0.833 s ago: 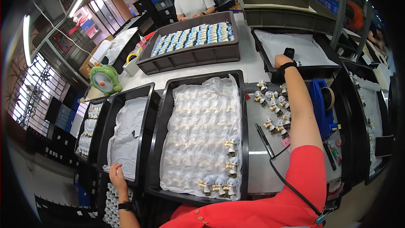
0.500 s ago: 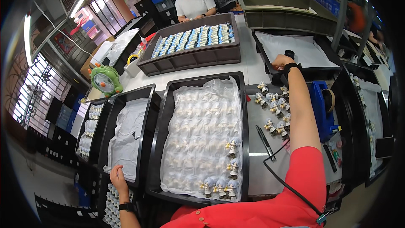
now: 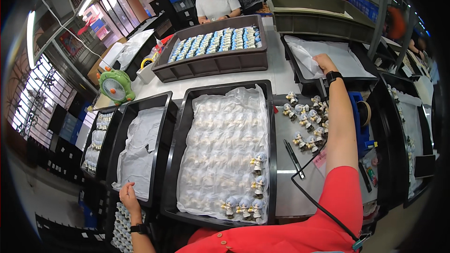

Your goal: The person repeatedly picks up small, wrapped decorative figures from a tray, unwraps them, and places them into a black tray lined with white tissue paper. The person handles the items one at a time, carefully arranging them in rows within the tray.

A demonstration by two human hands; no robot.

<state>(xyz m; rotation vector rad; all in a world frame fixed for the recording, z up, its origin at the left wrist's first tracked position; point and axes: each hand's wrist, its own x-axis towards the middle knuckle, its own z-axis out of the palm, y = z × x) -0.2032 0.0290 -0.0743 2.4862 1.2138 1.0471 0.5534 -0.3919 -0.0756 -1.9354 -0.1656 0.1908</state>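
Note:
My right hand reaches to the far right, its fingers closed on the lifted edge of a white paper sheet lining a black tray. Part of that sheet folds up beside the fingers. At the lower left, my left hand is by the near corner of a narrower paper-lined black tray, fingers loosely extended with nothing seen in them. Between my arms stands a large black tray. White paper covers rows of figurines there, and several small figurines lie on top along its right and near sides.
Loose figurines, a pen and a blue tape dispenser lie under or beside my right arm. A brown crate of blue-and-white pieces stands beyond, near a green fan. A co-worker sits behind it.
My right hand has shifted slightly and now raises the paper's edge, which lay flat before. A dark object beside that hand no longer shows. My left hand has moved slightly left.

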